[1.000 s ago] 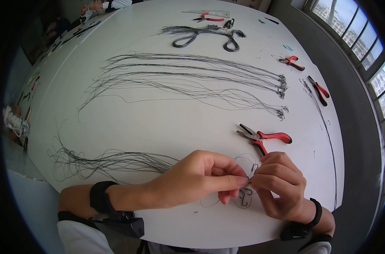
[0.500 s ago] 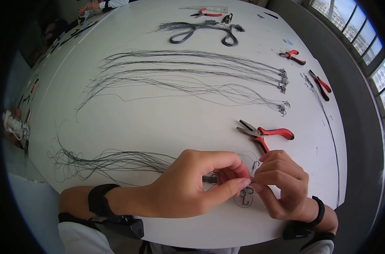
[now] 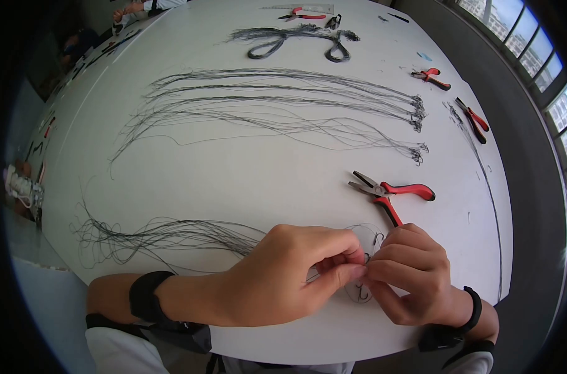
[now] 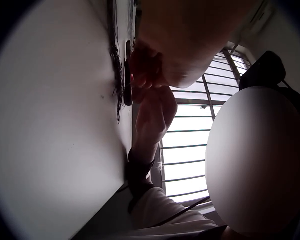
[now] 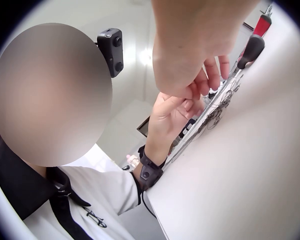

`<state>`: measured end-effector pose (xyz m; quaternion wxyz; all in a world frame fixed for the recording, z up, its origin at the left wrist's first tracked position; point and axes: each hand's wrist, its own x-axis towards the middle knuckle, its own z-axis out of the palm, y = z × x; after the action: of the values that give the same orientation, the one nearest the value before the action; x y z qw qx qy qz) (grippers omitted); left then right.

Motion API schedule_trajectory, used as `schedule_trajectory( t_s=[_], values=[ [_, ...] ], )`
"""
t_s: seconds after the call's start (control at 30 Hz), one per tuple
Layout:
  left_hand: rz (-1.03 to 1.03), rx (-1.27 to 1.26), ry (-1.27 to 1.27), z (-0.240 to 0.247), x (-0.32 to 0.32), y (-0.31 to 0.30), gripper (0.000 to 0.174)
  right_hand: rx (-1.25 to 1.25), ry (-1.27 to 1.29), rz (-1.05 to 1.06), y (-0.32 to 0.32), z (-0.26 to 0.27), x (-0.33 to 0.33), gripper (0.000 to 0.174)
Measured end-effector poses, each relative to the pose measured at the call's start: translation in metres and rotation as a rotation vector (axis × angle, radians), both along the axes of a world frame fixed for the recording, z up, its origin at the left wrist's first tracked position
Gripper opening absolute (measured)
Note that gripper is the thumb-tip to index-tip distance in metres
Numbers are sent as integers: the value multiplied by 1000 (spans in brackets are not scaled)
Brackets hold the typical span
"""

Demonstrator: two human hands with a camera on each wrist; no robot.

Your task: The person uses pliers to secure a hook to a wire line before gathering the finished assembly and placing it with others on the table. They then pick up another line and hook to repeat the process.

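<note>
Both hands (image 3: 364, 271) pinch a fishing hook (image 3: 360, 291) on thin line (image 3: 171, 237).

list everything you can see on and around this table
table: one, white, under everything
pliers: four, red-handled; one just beyond the hands, two by the right edge, one at the far end
straight line bundles: several, dark grey, mid-table, hooks at right ends
looped bundle: one, dark grey, far end
loose lines: one tangle, dark grey, near left
hooked line: one, dark, between the fingertips
windows: several panes, right side
left hand: pinches the hooked line
right hand: pinches the hooked line
</note>
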<state>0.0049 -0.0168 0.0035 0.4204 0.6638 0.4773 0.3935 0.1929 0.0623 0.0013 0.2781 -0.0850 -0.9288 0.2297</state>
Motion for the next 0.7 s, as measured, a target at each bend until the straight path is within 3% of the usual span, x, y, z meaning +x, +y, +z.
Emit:
schedule_trajectory(
  t_s=[0.07, 0.13, 0.23, 0.37, 0.5, 0.7],
  values=[
    [-1, -100, -60, 2, -1, 0, 6, 39, 39, -8, -1, -2, -1, 18],
    [-11, -374, -249, 3, -1, 0, 8, 77, 77, -15, -1, -4, -2, 18],
    [-3, -482, -364, 3, 0, 0, 10, 101, 99, -19, -1, -4, -2, 20],
    [24, -495, -372, 2, 1, -1, 10, -181, -7, -14, 0, 1, 1, 19],
    [24, -311, -199, 4, 1, -1, 9, -438, -57, -9, 0, 3, 3, 16],
    [17, -264, -200, 2, -1, 1, 8, -411, -47, -18, 1, 2, 3, 13]
  ],
)
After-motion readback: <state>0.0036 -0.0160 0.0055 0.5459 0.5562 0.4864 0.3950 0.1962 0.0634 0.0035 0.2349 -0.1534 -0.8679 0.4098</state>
